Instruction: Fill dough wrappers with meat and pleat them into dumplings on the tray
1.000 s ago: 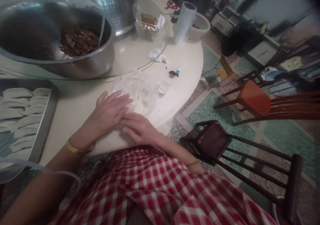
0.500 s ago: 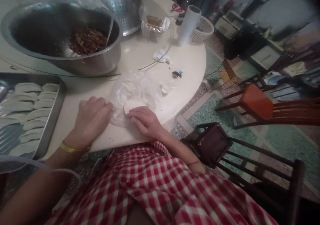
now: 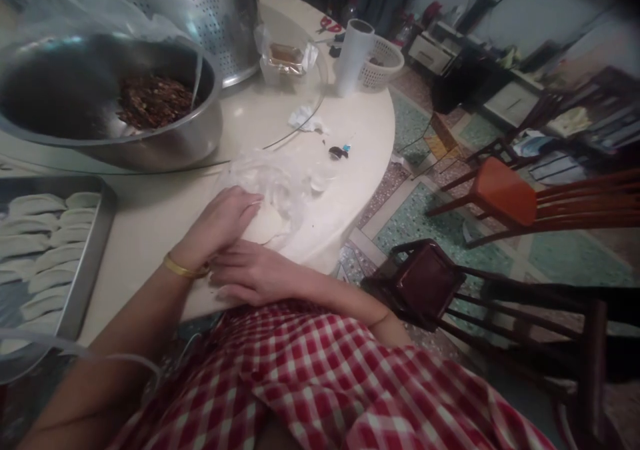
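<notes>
A round, pale dough wrapper (image 3: 271, 225) lies on a crumpled clear plastic bag (image 3: 257, 168) near the table's front edge. My left hand (image 3: 223, 220), a yellow band at its wrist, has its fingers closed at the wrapper's left edge. Close in front of it, my right hand (image 3: 255, 273) lies low at the table edge, fingers stretched toward the left wrist and partly hidden there. Folded dumplings (image 3: 55, 257) sit in rows in a metal tray (image 3: 103, 220) to the left. Behind stands a big steel bowl (image 3: 200, 140) with dark chopped filling (image 3: 155, 100).
A perforated steel pot (image 3: 220, 23), a foil-lined packet (image 3: 287, 58), a plastic roll (image 3: 354, 57) and a white basket (image 3: 387, 63) stand farther back. Paper scraps (image 3: 305, 119) and a small dark object (image 3: 338, 152) lie right of the bag. Chairs (image 3: 420, 283) stand to the right.
My left hand has moved right, onto the wrapper's edge. My right hand has come off the wrapper and drawn left and nearer my body. The view has shifted slightly.
</notes>
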`<state>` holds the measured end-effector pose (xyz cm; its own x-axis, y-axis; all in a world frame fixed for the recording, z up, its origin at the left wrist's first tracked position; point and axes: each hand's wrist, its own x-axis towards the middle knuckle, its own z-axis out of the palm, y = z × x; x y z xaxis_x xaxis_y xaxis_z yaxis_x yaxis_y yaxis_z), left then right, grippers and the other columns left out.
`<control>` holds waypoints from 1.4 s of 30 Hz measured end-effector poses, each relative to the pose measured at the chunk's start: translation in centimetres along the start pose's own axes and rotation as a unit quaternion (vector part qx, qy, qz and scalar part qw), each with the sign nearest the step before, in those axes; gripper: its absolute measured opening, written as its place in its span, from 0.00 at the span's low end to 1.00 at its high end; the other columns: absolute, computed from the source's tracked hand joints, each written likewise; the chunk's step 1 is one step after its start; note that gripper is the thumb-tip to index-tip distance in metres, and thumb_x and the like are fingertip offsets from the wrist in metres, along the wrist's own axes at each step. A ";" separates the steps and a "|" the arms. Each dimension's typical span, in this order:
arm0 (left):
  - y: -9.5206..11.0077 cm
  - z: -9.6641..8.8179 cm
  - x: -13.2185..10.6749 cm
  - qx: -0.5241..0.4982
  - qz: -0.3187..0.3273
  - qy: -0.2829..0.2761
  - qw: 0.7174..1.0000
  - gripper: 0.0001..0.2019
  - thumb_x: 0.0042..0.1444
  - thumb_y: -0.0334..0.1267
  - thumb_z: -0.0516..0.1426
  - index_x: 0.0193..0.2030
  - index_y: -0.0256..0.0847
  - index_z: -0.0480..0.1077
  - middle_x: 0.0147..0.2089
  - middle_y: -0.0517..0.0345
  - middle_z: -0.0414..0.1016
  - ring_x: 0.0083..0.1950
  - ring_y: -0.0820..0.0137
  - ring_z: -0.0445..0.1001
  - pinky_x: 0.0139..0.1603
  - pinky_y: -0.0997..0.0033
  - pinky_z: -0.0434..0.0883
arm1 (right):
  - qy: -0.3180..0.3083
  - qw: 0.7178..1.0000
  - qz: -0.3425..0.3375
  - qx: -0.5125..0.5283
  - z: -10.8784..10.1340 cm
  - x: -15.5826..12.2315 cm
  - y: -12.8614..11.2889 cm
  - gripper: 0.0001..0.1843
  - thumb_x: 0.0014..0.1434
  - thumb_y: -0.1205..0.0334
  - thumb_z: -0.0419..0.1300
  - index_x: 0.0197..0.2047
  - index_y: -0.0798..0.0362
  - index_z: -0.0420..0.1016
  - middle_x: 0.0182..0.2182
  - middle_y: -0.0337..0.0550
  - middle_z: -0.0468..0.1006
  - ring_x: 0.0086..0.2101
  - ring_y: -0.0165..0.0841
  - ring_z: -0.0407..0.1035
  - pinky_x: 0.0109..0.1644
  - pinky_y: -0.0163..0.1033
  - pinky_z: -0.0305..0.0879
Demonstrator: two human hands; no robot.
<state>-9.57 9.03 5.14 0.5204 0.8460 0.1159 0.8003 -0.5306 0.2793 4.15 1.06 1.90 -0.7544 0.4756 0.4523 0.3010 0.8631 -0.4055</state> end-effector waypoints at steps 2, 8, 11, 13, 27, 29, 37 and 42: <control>-0.8 0.8 0.1 0.015 0.008 0.001 1.000 0.20 0.66 0.42 0.47 0.51 0.42 0.78 0.41 0.48 0.77 0.46 0.57 0.74 0.54 0.54 0.72 | -0.022 0.999 -0.045 -0.013 -0.9 -1.2 0.1 0.19 0.73 0.57 0.53 0.53 0.59 0.79 0.54 0.48 0.82 0.59 0.34 0.72 0.72 0.40 0.60; -1.1 1.3 -0.9 0.040 0.026 0.020 0.999 0.21 0.69 0.42 0.45 0.51 0.41 0.78 0.45 0.43 0.75 0.50 0.54 0.71 0.55 0.51 0.70 | 0.001 1.000 0.004 -0.019 -1.6 -3.9 0.4 0.19 0.73 0.57 0.51 0.53 0.57 0.80 0.56 0.48 0.82 0.62 0.35 0.70 0.71 0.44 0.63; -0.7 1.2 -1.3 0.055 0.028 0.033 0.998 0.20 0.69 0.42 0.45 0.50 0.41 0.77 0.46 0.44 0.74 0.51 0.54 0.71 0.55 0.50 0.68 | 0.031 0.999 0.021 -0.016 -1.4 -4.4 0.7 0.19 0.73 0.58 0.51 0.52 0.57 0.80 0.55 0.49 0.83 0.61 0.35 0.72 0.70 0.46 0.64; -0.5 1.2 -1.4 0.063 0.025 0.043 0.997 0.19 0.69 0.42 0.45 0.47 0.42 0.77 0.45 0.44 0.74 0.50 0.53 0.71 0.55 0.49 0.68 | 0.066 0.997 0.029 -0.012 -1.4 -4.7 0.9 0.19 0.73 0.57 0.51 0.51 0.58 0.80 0.53 0.51 0.84 0.59 0.35 0.74 0.69 0.47 0.66; 0.4 0.1 -2.3 -0.011 0.016 0.065 0.998 0.13 0.66 0.45 0.48 0.35 0.45 0.69 0.39 0.48 0.74 0.45 0.53 0.69 0.53 0.51 0.62 | 0.298 0.937 0.177 -0.037 -2.8 -4.7 3.9 0.15 0.72 0.63 0.52 0.48 0.55 0.80 0.44 0.51 0.84 0.46 0.36 0.77 0.53 0.45 0.74; 1.0 -0.6 -3.6 -0.027 0.020 0.063 0.997 0.14 0.67 0.47 0.48 0.35 0.46 0.70 0.39 0.49 0.74 0.45 0.54 0.69 0.53 0.52 0.62 | 0.261 0.950 0.165 -0.052 -2.8 -4.2 4.2 0.14 0.71 0.62 0.55 0.51 0.57 0.80 0.48 0.54 0.82 0.49 0.38 0.74 0.56 0.47 0.72; 2.7 -1.5 -4.6 -0.408 -0.130 0.120 0.896 0.06 0.55 0.44 0.65 0.37 0.46 0.77 0.44 0.54 0.77 0.54 0.55 0.70 0.68 0.57 0.55 | 0.106 0.971 0.211 -0.025 -3.0 -1.3 4.3 0.09 0.68 0.65 0.59 0.45 0.55 0.82 0.42 0.50 0.83 0.43 0.37 0.72 0.52 0.46 0.66; 2.3 -1.8 -2.2 -0.614 -0.189 0.130 0.756 0.20 0.71 0.49 0.49 0.54 0.37 0.73 0.50 0.48 0.81 0.53 0.62 0.77 0.62 0.60 0.68 | 0.112 0.954 0.240 0.138 -7.4 0.2 3.4 0.09 0.67 0.63 0.61 0.43 0.56 0.82 0.40 0.44 0.84 0.38 0.30 0.73 0.46 0.36 0.67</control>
<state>-9.37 6.05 7.27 0.1199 0.9913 -0.0549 -0.0844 0.0652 0.9943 9.32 5.32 6.53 -0.4152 0.8559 0.3084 0.3918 0.4742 -0.7884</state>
